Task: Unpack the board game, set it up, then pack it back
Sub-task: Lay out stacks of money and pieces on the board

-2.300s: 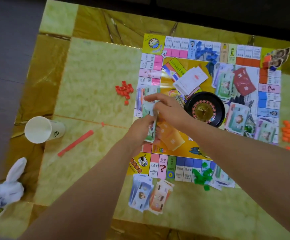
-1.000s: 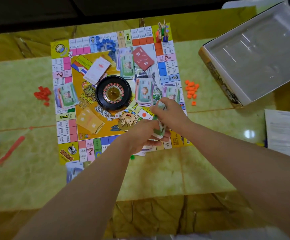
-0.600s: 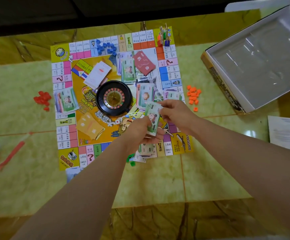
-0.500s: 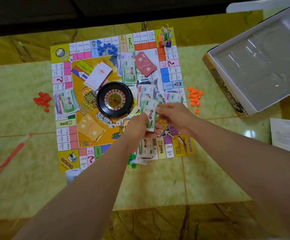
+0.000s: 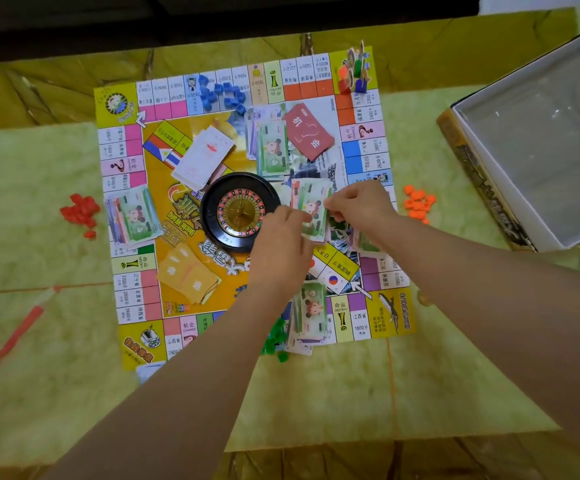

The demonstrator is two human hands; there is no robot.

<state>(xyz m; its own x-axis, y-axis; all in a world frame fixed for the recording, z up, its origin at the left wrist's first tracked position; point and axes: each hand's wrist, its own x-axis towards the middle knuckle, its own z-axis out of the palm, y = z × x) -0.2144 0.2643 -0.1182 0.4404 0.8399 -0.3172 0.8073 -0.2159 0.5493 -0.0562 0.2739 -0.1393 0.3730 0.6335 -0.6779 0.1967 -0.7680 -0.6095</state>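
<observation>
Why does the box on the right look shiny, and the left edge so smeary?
Head view: light glares off the box liner; head view, left edge: the red stick and table blur out, likely wide-lens softness or motion; the board centre stays fairly sharp.

— What's on the table [image 5: 316, 393] in front of me?
— The game board [image 5: 389, 317] lies flat in the middle, with red pieces [image 5: 80, 211] heaped off its left edge and orange pieces [image 5: 418, 202] off its right.
— And further out?
— An open box [image 5: 482, 174] to my far right, a red stick [image 5: 15, 336] to my far left, and green pieces [image 5: 274, 341] at the board's near edge.
</observation>
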